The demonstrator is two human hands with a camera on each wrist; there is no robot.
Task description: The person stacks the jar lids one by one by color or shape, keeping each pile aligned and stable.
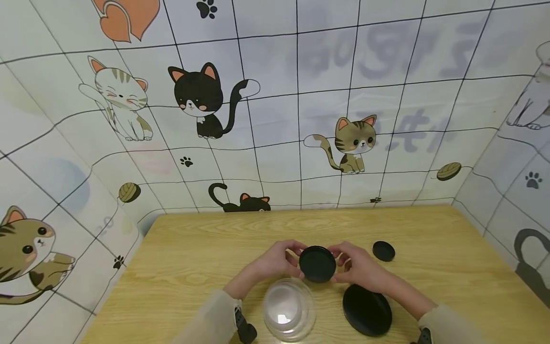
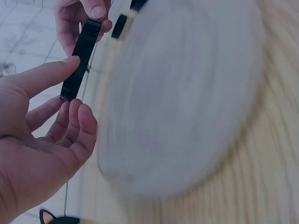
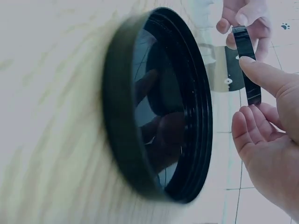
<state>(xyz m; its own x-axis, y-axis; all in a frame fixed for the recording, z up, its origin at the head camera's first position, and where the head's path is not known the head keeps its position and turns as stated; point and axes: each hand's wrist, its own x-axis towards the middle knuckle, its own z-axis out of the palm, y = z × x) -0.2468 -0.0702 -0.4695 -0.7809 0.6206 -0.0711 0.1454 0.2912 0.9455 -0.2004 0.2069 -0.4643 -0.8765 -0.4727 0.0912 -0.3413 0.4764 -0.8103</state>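
A round black lid (image 1: 317, 264) is held up over the table between both hands. My left hand (image 1: 281, 259) pinches its left edge between thumb and fingers, and my right hand (image 1: 360, 268) pinches the right edge. Seen edge-on in the left wrist view, the lid (image 2: 83, 58) is a thin dark band. Just below the left hand stands a clear plastic container (image 1: 287, 308). A larger black lid (image 1: 367, 310) lies under the right forearm; the right wrist view shows this large lid (image 3: 156, 107) with ridges inside its rim.
A small black disc-shaped lid (image 1: 384, 251) lies right of the right hand. The wooden table (image 1: 206, 248) backs onto a wall cloth (image 1: 275, 119) printed with cats and grid lines.
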